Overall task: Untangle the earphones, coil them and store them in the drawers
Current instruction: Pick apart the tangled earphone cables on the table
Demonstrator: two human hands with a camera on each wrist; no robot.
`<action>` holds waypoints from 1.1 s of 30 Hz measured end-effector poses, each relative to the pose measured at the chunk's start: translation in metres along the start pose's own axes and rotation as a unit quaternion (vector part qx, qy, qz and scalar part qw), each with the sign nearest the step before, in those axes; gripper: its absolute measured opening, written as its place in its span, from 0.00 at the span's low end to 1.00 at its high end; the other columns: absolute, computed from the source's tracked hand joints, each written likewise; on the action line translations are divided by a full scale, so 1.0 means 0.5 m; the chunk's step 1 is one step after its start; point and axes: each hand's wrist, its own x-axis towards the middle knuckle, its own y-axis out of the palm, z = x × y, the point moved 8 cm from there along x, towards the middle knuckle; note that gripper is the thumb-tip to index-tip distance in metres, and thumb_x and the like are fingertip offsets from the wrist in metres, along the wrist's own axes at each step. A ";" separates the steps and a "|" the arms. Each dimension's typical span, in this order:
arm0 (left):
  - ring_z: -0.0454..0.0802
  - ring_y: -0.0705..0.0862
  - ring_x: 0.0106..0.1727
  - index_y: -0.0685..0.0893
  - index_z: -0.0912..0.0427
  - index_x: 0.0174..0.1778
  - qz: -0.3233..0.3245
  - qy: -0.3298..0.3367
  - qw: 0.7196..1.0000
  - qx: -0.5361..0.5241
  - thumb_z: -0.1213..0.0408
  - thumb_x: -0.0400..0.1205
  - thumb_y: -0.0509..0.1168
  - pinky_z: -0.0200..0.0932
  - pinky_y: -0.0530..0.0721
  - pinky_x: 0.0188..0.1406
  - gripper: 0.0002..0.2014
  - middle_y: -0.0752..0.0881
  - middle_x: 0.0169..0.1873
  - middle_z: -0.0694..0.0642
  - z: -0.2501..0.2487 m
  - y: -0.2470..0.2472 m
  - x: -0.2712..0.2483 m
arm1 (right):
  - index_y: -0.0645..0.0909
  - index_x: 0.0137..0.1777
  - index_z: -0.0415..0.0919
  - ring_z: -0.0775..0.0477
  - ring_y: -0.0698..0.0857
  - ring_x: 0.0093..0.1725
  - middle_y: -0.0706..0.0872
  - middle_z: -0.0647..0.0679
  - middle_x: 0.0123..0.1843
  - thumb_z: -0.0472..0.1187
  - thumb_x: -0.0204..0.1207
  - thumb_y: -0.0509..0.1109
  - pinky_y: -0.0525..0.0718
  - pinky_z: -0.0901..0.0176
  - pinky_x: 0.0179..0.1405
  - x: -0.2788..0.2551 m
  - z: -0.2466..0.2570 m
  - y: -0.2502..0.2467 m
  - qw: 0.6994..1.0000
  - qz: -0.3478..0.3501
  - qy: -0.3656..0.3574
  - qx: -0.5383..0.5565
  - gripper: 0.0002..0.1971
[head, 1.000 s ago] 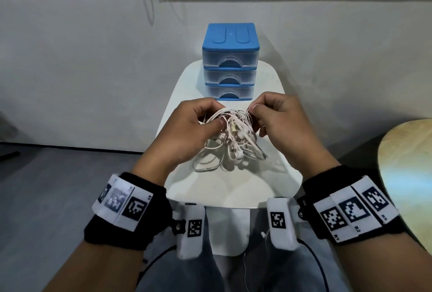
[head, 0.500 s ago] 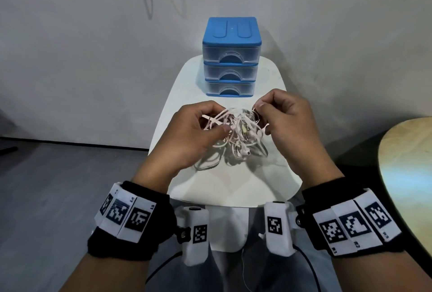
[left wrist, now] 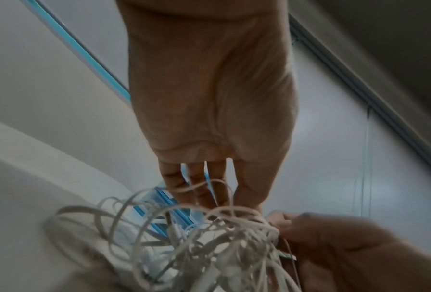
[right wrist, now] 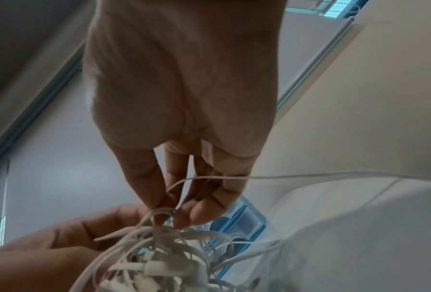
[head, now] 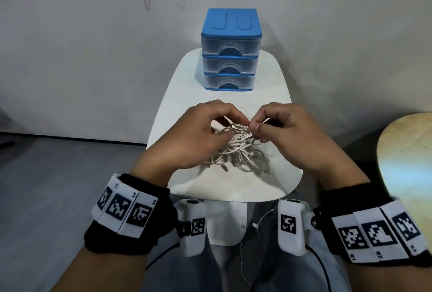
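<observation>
A tangled bunch of white earphones (head: 236,149) hangs between both hands just above the white table (head: 278,175). My left hand (head: 203,133) holds the left side of the tangle with curled fingers. My right hand (head: 275,128) pinches a strand at the top of the tangle between thumb and forefinger. In the left wrist view the earphones (left wrist: 197,247) loop below my left hand (left wrist: 209,187). In the right wrist view my right hand (right wrist: 179,197) pinches a loop of the earphones (right wrist: 164,247). A blue unit of three clear drawers (head: 231,50) stands at the table's far end, all shut.
A round wooden table (head: 409,163) sits at the right edge. The white wall runs behind the drawers. Grey floor lies to the left. My lap and tracker boxes are under the table's near edge.
Both hands have drawn closer together over the tangle, and the right hand's pinch has shifted onto another strand. The bunch hangs lower on the table and looks looser.
</observation>
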 end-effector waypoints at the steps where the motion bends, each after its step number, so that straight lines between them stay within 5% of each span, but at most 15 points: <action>1: 0.41 0.85 0.58 0.89 0.45 0.56 0.021 0.008 1.000 0.007 0.73 0.80 0.72 0.42 0.84 0.51 0.17 0.88 0.55 0.43 -0.005 0.009 0.001 | 0.89 0.35 0.47 0.35 0.86 0.44 0.88 0.50 0.39 0.43 0.72 0.75 0.86 0.35 0.54 -0.002 0.006 -0.003 1.000 -0.008 -0.008 0.009 0.05; 5: 0.34 0.83 0.43 0.86 0.47 0.57 0.073 0.010 0.997 0.015 0.69 0.78 0.75 0.33 0.78 0.45 0.15 0.87 0.48 0.35 -0.021 0.036 0.002 | 0.89 0.36 0.48 0.32 0.85 0.43 0.87 0.45 0.40 0.49 0.67 0.74 0.84 0.30 0.51 -0.010 0.014 -0.018 0.998 -0.031 -0.043 0.028 0.07; 8: 0.45 0.83 0.40 0.83 0.45 0.55 0.060 -0.014 0.998 0.001 0.61 0.76 0.78 0.46 0.83 0.45 0.15 0.89 0.44 0.46 -0.017 0.046 0.005 | 0.90 0.38 0.44 0.34 0.87 0.44 0.89 0.43 0.42 0.41 0.70 0.74 0.85 0.29 0.51 -0.015 0.010 -0.030 0.997 -0.040 -0.054 0.049 0.04; 11: 0.45 0.81 0.34 0.81 0.45 0.52 0.021 -0.035 0.999 0.008 0.62 0.75 0.77 0.39 0.79 0.34 0.14 0.87 0.39 0.47 -0.011 0.046 0.008 | 0.90 0.38 0.42 0.35 0.88 0.43 0.90 0.45 0.42 0.38 0.70 0.74 0.87 0.33 0.51 -0.018 0.003 -0.033 0.997 -0.043 -0.048 0.045 0.04; 16: 0.46 0.82 0.32 0.80 0.46 0.49 -0.052 -0.029 0.998 0.026 0.70 0.75 0.73 0.41 0.80 0.34 0.15 0.87 0.36 0.48 -0.013 0.018 0.007 | 0.89 0.32 0.44 0.48 0.87 0.33 0.89 0.52 0.33 0.31 0.72 0.74 0.80 0.59 0.35 -0.010 -0.026 -0.041 0.996 -0.063 -0.001 -0.059 0.10; 22: 0.56 0.81 0.38 0.82 0.46 0.50 -0.029 -0.012 0.999 0.009 0.72 0.79 0.69 0.36 0.76 0.30 0.13 0.85 0.39 0.51 -0.016 0.023 -0.002 | 0.88 0.35 0.41 0.59 0.72 0.22 0.82 0.56 0.25 0.35 0.76 0.75 0.68 0.73 0.25 -0.014 -0.021 -0.024 0.999 -0.027 0.030 -0.036 0.08; 27: 0.57 0.82 0.40 0.85 0.46 0.48 0.001 -0.007 1.000 0.004 0.70 0.85 0.66 0.51 0.82 0.42 0.11 0.86 0.40 0.51 -0.014 0.035 -0.005 | 0.90 0.41 0.45 0.58 0.71 0.25 0.79 0.56 0.24 0.37 0.77 0.76 0.70 0.68 0.29 -0.007 -0.030 -0.012 0.999 0.000 0.032 -0.030 0.05; 31: 0.55 0.82 0.43 0.86 0.46 0.47 0.017 -0.003 1.000 0.022 0.71 0.85 0.63 0.57 0.83 0.49 0.13 0.87 0.44 0.48 -0.010 0.040 -0.006 | 0.91 0.41 0.45 0.51 0.79 0.33 0.88 0.43 0.33 0.37 0.79 0.74 0.77 0.49 0.38 -0.007 -0.038 0.003 0.995 0.060 0.056 -0.048 0.07; 33: 0.55 0.82 0.46 0.86 0.44 0.49 0.022 -0.001 0.999 0.026 0.71 0.86 0.62 0.58 0.82 0.53 0.14 0.86 0.47 0.49 -0.010 0.041 -0.006 | 0.90 0.39 0.42 0.56 0.77 0.31 0.86 0.45 0.30 0.36 0.79 0.73 0.74 0.53 0.36 -0.006 -0.037 0.001 0.995 0.061 0.068 -0.032 0.08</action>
